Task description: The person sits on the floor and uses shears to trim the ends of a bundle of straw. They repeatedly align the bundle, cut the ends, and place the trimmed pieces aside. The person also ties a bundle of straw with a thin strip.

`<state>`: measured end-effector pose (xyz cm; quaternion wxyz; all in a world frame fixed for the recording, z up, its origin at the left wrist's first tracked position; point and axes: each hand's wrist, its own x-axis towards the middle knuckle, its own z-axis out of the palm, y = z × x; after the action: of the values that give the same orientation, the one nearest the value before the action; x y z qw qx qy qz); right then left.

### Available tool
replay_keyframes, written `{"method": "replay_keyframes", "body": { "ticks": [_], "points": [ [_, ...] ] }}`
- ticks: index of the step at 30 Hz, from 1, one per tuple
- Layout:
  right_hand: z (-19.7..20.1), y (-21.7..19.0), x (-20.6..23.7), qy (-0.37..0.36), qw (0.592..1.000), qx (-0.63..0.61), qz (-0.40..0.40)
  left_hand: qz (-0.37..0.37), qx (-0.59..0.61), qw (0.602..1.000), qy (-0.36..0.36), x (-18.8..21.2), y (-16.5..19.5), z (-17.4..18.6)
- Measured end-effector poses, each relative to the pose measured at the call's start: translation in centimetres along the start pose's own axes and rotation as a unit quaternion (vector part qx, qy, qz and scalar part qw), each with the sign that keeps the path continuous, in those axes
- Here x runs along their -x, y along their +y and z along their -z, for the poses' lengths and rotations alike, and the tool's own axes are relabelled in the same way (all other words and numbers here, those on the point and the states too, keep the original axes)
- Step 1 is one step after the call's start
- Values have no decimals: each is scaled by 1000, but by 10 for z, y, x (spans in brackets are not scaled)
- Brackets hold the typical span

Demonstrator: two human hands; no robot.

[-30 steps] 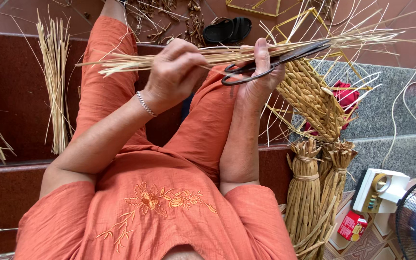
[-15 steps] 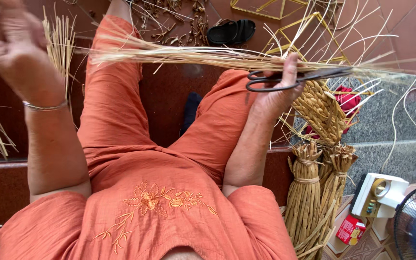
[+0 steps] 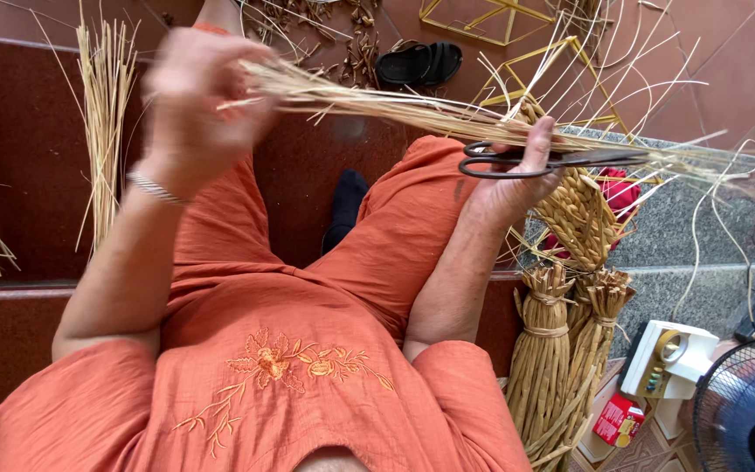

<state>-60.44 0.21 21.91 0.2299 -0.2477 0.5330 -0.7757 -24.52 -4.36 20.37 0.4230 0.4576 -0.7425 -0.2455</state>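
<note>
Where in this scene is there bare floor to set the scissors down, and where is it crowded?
Bare dark-red step between the two straw bunches; bare tile at upper right. Crowded: around the woven bundles, fan and sandals.

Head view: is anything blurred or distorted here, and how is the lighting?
Head view: the left hand is smeared by motion blur at the end of the straw bundle; the right hand and the black scissors are sharp; lighting is soft and even, with no harsh glare; straight edges bend slightly near the frame borders.
</note>
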Motion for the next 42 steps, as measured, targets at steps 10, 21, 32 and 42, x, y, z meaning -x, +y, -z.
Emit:
{"method": "replay_keyframes", "body": {
  "ticks": [10, 21, 32, 42],
  "points": [
    [-10, -6, 7, -48, 997, -41, -51, -32, 104, 949, -295, -37, -5, -68],
    [6, 4, -3, -10, 998, -29, -59, 45, 242, 899, -361, -29, -22, -56],
    [27, -1, -13, 84, 995, -35, -29, 270, 161, 932, -179, 11, -109, -47],
    [40, -6, -23, 160, 981, -96, -58, 409, 576, 708, 0, 0, -89, -79]
  ]
}}
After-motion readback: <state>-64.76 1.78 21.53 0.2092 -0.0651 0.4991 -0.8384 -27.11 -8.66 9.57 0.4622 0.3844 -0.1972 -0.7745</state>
